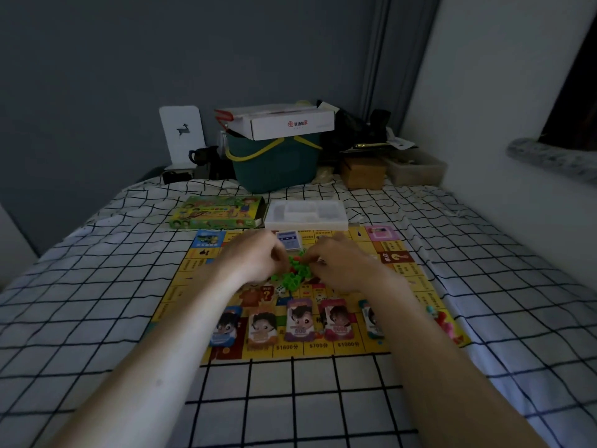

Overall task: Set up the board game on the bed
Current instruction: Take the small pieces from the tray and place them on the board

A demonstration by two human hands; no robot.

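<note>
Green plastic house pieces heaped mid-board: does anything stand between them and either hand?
Nothing visible does. The left hand and right hand flank the heap of small green plastic house pieces on the yellow game board, fingers already at it. Whether either grips a piece cannot be told.

Both forearms extended forward; left hand [255, 258] and right hand [339, 263] close together, fingers curled.

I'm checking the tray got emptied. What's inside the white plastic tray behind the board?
The white plastic tray shows only bare moulded compartments; no pieces are visible. Its near wall hides the front floor, so anything small there cannot be seen.
</note>
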